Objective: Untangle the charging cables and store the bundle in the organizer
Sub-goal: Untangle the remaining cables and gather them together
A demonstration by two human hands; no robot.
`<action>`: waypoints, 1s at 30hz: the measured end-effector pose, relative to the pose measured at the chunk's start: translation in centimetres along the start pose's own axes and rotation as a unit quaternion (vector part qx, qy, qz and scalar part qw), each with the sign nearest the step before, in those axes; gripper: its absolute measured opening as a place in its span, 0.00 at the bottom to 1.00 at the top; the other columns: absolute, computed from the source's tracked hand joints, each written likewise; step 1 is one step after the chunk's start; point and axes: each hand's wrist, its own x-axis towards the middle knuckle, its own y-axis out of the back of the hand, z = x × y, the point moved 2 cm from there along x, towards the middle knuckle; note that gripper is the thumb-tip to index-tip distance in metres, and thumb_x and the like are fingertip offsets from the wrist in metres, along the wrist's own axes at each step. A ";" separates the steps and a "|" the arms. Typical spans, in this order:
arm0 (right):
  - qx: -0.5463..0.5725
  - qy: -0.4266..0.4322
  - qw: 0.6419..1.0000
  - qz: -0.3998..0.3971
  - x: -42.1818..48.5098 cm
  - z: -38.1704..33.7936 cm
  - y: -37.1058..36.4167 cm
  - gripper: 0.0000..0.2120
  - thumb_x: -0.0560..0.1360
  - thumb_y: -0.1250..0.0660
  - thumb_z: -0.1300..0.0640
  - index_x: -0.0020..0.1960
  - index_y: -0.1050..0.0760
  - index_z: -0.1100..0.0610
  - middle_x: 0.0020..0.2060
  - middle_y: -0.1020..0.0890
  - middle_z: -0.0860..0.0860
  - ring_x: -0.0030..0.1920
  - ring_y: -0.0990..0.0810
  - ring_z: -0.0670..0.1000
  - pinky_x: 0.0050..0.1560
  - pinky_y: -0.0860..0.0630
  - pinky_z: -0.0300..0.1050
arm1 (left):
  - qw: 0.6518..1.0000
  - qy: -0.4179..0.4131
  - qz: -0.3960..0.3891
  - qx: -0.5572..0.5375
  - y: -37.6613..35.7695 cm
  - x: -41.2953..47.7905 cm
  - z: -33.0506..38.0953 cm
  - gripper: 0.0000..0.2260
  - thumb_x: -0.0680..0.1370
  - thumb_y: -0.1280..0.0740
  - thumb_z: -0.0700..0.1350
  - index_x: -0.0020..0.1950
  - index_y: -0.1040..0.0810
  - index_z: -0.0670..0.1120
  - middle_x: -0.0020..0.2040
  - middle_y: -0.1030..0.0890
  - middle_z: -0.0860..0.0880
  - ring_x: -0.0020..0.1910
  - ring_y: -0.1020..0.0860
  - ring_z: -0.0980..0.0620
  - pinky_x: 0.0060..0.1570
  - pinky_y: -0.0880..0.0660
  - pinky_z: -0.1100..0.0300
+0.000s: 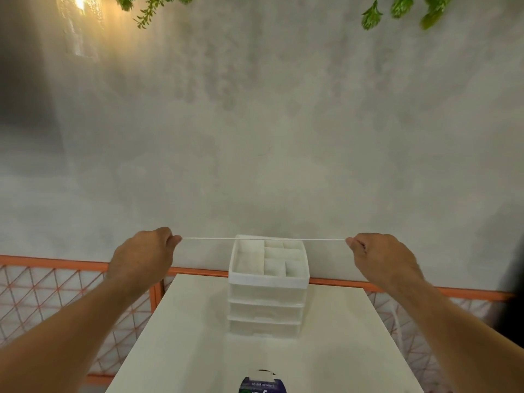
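Note:
A thin white charging cable runs taut and level between my two hands, held up in the air above the far edge of the organizer. My left hand pinches its left end and my right hand pinches its right end. A loose part of the white cable hangs down below my right forearm. The white plastic organizer stands on the white table, with an open divided top tray and three drawers below, all closed.
A dark pack with printed text lies at the table's near edge. An orange-framed mesh railing runs behind and beside the table. A grey wall rises beyond, with green leaves hanging at the top.

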 end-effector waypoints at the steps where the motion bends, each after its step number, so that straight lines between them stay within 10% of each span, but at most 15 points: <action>1: -0.002 -0.003 1.000 0.002 0.1 0.2 0.0 0.21 0.82 0.48 0.44 0.33 0.34 0.50 0.32 0.24 0.47 0.35 0.25 0.49 0.35 0.31 0.44 | 1.000 0.010 0.002 0.001 0.0 0.0 -0.4 0.16 0.83 0.46 0.54 0.40 0.29 0.47 0.31 0.24 0.50 0.30 0.25 0.51 0.28 0.33 0.60; 7: 0.034 0.032 0.999 -0.005 -0.3 0.5 0.3 0.21 0.81 0.47 0.43 0.33 0.31 0.51 0.29 0.24 0.48 0.33 0.25 0.49 0.33 0.31 0.44 | 0.996 0.076 -0.035 -0.030 -1.4 -1.1 -4.5 0.15 0.83 0.45 0.53 0.44 0.25 0.46 0.34 0.22 0.49 0.33 0.22 0.50 0.30 0.30 0.59; 13: 0.085 0.119 0.989 -0.022 -0.4 -5.3 1.8 0.17 0.81 0.48 0.42 0.39 0.34 0.50 0.35 0.21 0.52 0.39 0.23 0.57 0.41 0.26 0.50 | 0.972 0.064 -0.078 -0.212 -3.0 -2.3 -0.3 0.22 0.83 0.49 0.57 0.73 0.33 0.48 0.68 0.26 0.47 0.67 0.28 0.45 0.66 0.33 0.51; 21: 0.140 0.201 0.966 -0.079 -1.2 -12.8 1.2 0.14 0.83 0.51 0.47 0.43 0.34 0.50 0.38 0.25 0.48 0.39 0.25 0.52 0.41 0.29 0.47 | 0.733 0.082 -0.261 -0.623 -0.1 -2.8 14.1 0.16 0.83 0.43 0.52 0.47 0.22 0.44 0.35 0.22 0.50 0.34 0.21 0.52 0.48 0.23 0.55; 26: 0.104 0.198 0.972 -0.069 -1.1 -11.0 1.7 0.19 0.82 0.48 0.45 0.35 0.36 0.51 0.30 0.27 0.48 0.34 0.27 0.52 0.36 0.29 0.47 | 0.865 -0.012 -0.200 -0.461 0.6 -1.6 14.2 0.15 0.80 0.37 0.51 0.41 0.21 0.42 0.27 0.26 0.59 0.23 0.32 0.60 0.24 0.36 0.70; 30: 0.057 0.157 0.982 -0.084 -0.9 -9.4 1.3 0.21 0.80 0.44 0.43 0.34 0.31 0.53 0.28 0.26 0.47 0.31 0.28 0.50 0.34 0.29 0.46 | 0.949 -0.092 -0.134 -0.271 0.5 -1.3 14.4 0.16 0.79 0.37 0.51 0.35 0.26 0.43 0.27 0.28 0.54 0.25 0.32 0.56 0.27 0.35 0.64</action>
